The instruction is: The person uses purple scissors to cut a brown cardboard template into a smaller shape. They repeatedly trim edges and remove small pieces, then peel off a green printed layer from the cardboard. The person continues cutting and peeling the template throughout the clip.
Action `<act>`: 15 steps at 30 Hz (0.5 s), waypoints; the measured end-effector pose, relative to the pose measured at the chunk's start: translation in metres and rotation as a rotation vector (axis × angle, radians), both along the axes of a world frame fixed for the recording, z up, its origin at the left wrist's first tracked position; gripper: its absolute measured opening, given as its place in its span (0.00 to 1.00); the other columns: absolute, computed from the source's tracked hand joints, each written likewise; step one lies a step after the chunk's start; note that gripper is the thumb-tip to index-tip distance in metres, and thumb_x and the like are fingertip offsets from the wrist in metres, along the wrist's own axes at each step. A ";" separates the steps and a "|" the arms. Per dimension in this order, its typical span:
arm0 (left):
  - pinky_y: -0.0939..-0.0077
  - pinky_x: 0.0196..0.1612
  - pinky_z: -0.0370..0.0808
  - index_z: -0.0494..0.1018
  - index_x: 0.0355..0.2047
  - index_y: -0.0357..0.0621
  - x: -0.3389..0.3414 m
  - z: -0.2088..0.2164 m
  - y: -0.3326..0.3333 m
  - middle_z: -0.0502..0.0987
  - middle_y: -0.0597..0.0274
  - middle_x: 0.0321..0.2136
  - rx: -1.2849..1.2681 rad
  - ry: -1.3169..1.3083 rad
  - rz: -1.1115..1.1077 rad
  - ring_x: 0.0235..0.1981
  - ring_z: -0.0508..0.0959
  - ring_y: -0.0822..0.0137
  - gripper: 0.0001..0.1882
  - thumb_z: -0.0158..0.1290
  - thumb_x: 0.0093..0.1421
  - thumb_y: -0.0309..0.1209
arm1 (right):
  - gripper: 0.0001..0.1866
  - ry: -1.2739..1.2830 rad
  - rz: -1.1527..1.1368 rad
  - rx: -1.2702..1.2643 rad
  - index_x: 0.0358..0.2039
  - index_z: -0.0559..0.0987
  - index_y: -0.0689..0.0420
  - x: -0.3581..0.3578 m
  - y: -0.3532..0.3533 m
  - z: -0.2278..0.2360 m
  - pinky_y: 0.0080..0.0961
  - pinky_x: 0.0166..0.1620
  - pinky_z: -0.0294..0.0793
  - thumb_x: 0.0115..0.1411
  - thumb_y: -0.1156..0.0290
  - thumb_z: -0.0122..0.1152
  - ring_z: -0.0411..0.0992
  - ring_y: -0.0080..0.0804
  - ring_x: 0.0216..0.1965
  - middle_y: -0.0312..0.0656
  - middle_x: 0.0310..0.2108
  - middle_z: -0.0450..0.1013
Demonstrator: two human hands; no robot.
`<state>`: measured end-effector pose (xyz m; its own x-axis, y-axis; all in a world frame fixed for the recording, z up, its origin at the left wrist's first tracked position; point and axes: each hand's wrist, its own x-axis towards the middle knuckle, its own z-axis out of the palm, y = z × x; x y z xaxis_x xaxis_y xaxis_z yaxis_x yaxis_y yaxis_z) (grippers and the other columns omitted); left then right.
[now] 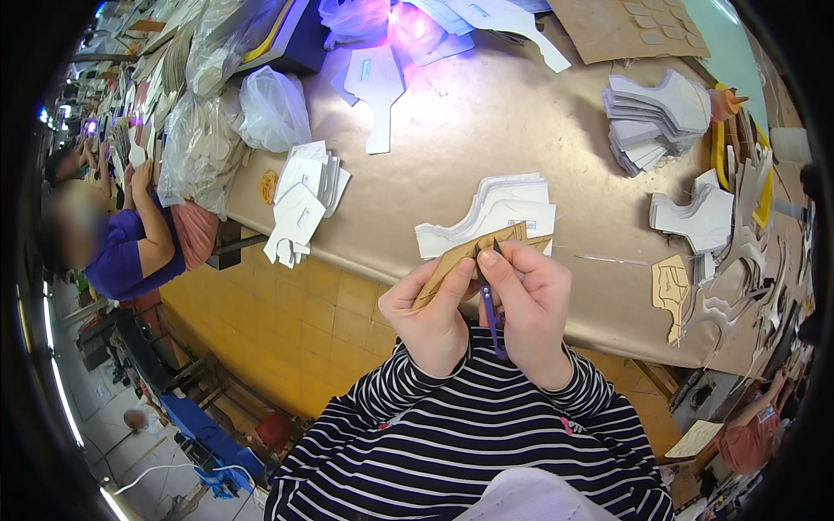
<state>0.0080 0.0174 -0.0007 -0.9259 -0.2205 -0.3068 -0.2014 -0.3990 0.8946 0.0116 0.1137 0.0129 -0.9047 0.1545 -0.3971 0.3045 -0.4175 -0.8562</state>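
My left hand (434, 313) is closed round a flat tan cardboard pattern piece (512, 233), held tilted at the near edge of the table. In my right hand (536, 300) is a pair of small thread snips (488, 306) with a purple handle and dark blades. The blades lie against the pattern piece, between my two thumbs; whether they cut into it I cannot tell. Just beyond my hands lies a stack of white cut pieces (508, 198), partly covered by the tan piece.
More white stacks lie at left (300, 204) and right (656, 113). A tan pattern (670, 295) and a thin pointed tool (611, 259) rest near the right edge, beside heaped offcuts (738, 304). Plastic bags (274, 108) crowd the far left. A person in purple (130, 252) sits at left.
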 end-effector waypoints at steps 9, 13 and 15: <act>0.85 0.35 0.75 0.75 0.40 0.26 -0.022 0.007 -0.006 0.80 0.54 0.31 -0.105 0.048 -0.039 0.30 0.79 0.71 0.12 0.59 0.55 0.17 | 0.08 -0.085 0.207 0.011 0.37 0.77 0.67 -0.005 0.025 0.020 0.12 0.19 0.59 0.65 0.74 0.53 0.62 0.12 0.15 0.33 0.18 0.70; 0.85 0.34 0.74 0.67 0.49 0.35 -0.051 0.015 -0.035 0.79 0.58 0.31 -0.146 -0.091 -0.447 0.31 0.78 0.75 0.22 0.60 0.55 0.19 | 0.14 -0.072 -0.006 -0.010 0.46 0.75 0.66 -0.001 0.046 0.031 0.10 0.19 0.58 0.63 0.73 0.58 0.62 0.11 0.16 0.33 0.19 0.71; 0.85 0.32 0.73 0.60 0.54 0.44 -0.059 0.016 -0.045 0.78 0.61 0.30 -0.119 -0.109 -0.696 0.30 0.77 0.77 0.30 0.61 0.54 0.21 | 0.16 -0.148 0.139 0.120 0.47 0.75 0.66 -0.005 0.052 0.027 0.10 0.19 0.57 0.61 0.72 0.61 0.62 0.10 0.16 0.32 0.19 0.71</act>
